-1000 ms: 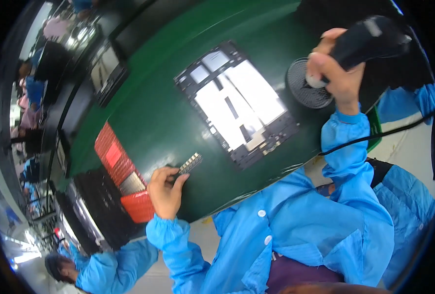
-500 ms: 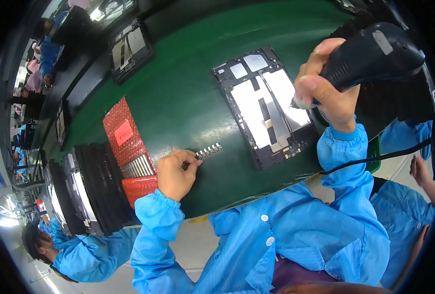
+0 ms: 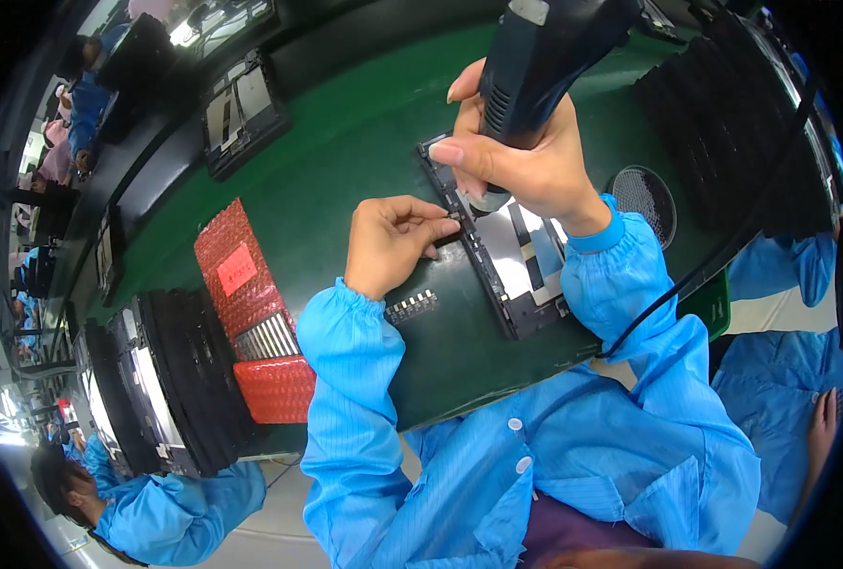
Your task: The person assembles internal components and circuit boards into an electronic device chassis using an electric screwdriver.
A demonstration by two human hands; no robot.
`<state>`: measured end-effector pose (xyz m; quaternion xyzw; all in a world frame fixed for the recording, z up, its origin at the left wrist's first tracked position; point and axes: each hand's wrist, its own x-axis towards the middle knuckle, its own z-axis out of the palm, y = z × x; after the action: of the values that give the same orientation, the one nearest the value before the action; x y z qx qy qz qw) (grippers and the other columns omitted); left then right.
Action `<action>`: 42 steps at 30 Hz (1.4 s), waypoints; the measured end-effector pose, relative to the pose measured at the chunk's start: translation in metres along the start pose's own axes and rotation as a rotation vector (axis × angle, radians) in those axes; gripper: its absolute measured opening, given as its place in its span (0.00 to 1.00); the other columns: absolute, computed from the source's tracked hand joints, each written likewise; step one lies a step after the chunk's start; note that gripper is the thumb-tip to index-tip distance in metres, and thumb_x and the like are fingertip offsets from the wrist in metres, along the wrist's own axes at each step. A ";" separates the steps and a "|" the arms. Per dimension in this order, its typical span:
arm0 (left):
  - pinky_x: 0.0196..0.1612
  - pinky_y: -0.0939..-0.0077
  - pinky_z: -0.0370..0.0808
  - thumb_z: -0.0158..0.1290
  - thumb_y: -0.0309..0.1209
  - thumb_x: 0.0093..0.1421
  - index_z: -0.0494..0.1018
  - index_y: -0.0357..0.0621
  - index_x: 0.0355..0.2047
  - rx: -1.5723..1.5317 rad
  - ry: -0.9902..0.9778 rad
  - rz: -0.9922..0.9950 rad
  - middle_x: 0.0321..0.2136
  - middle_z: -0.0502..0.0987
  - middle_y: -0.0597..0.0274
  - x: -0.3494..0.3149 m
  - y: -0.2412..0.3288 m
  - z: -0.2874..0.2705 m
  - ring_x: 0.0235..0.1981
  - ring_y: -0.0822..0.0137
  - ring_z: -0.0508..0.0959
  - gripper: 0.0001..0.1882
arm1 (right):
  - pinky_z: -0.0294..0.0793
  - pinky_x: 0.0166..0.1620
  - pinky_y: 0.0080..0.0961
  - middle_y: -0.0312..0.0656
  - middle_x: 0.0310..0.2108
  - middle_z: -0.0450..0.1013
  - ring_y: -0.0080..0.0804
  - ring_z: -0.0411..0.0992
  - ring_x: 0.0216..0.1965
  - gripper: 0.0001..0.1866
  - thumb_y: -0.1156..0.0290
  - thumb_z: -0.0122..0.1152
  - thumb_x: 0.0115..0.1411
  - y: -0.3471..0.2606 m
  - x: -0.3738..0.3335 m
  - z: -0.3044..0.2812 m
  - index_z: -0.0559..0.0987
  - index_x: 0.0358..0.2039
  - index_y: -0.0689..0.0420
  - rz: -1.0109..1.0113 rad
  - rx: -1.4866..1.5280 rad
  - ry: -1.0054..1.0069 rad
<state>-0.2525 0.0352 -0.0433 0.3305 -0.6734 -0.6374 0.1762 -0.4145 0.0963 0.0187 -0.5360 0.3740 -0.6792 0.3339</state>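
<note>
Green surface (image 3: 331, 166) stretches away from the person's blue sleeves, its edges bent by the lens; close to the near side, a small strip (image 3: 412, 305) bearing a row of pale pieces lies flat by the left sleeve; right of it rests the tablet-like device (image 3: 516, 266), flat and aslant, white panels bare inside its black frame, its far part half covered by the right hand and tool; the left hand (image 3: 393, 245) reaches this device's long left edge, thumb and forefinger brought close together, though I cannot tell whether they pinch a small part; the right hand (image 3: 535, 166) is curled firmly around a black handheld tool (image 3: 554, 66), whose lower end points down over the device, its very tip hidden.

Containers lie to both sides: at right, by the near edge, a green bin (image 3: 713, 308) shows only in part, its contents out of sight; at left a red bubble-wrap pouch (image 3: 236, 256) lies open, with pale metallic strips (image 3: 267, 339) side by side in it; left of that stands a packed row of dark slabs (image 3: 194, 379); beyond the right sleeve, a round dish (image 3: 644, 204) has a grey, speckled inside too fine to make out.

Farther off, a second stack (image 3: 725, 133) rises at right; another device (image 3: 241, 114) sits at the far left.
</note>
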 end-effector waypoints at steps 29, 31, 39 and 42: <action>0.20 0.85 0.73 0.55 0.19 0.49 0.73 0.33 0.26 0.014 0.139 -0.021 0.21 0.76 0.63 0.025 -0.017 0.016 0.21 0.77 0.74 0.03 | 0.69 0.30 0.15 0.34 0.20 0.72 0.17 0.70 0.24 0.19 0.71 0.72 0.43 0.035 0.002 0.004 0.74 0.35 0.59 -0.045 -0.129 -0.020; 0.19 0.86 0.73 0.55 0.19 0.49 0.73 0.34 0.26 -0.035 0.126 -0.018 0.21 0.76 0.62 0.024 -0.019 0.015 0.21 0.76 0.75 0.03 | 0.69 0.30 0.15 0.35 0.20 0.72 0.17 0.71 0.24 0.20 0.72 0.72 0.43 0.036 0.002 0.004 0.73 0.35 0.60 -0.067 -0.142 -0.038; 0.19 0.86 0.73 0.55 0.20 0.49 0.73 0.33 0.25 -0.052 0.136 -0.027 0.21 0.76 0.62 0.022 -0.019 0.016 0.21 0.76 0.75 0.03 | 0.69 0.30 0.15 0.33 0.21 0.71 0.17 0.70 0.24 0.19 0.72 0.72 0.43 0.037 -0.002 0.007 0.73 0.34 0.60 -0.037 -0.159 -0.020; 0.19 0.85 0.73 0.56 0.20 0.49 0.73 0.33 0.25 -0.054 0.143 -0.031 0.20 0.75 0.62 0.022 -0.019 0.016 0.20 0.76 0.75 0.03 | 0.69 0.30 0.15 0.32 0.21 0.70 0.16 0.69 0.25 0.18 0.73 0.72 0.43 0.041 -0.001 0.007 0.73 0.33 0.60 -0.021 -0.132 -0.009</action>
<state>-0.2749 0.0324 -0.0677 0.3809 -0.6364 -0.6327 0.2229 -0.4054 0.0759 -0.0165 -0.5639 0.4108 -0.6539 0.2927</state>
